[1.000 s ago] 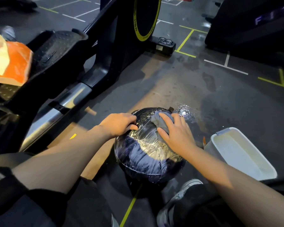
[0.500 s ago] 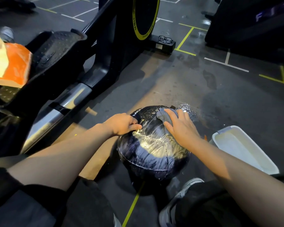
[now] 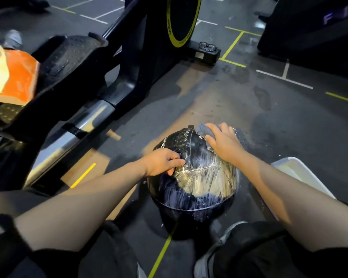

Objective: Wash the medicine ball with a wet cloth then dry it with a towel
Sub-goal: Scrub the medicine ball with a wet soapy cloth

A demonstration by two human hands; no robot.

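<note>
Washing is proceeding: right hand (image 3: 223, 143) is gripping cloth (image 3: 202, 130) atop ball (image 3: 199, 183); left hand (image 3: 162, 164), fingers curled, is bracing it; underside probably needing turning next.

A black exercise machine (image 3: 129, 63) with a yellow-rimmed flywheel disc (image 3: 182, 19) stands on the dark grey rubber floor (image 3: 269, 121), towards its far left. Black-framed glasses (image 3: 208, 46) lie on the machine's base foot. Yellow and white tape lines (image 3: 232, 45) cross the floor's far right.
</note>
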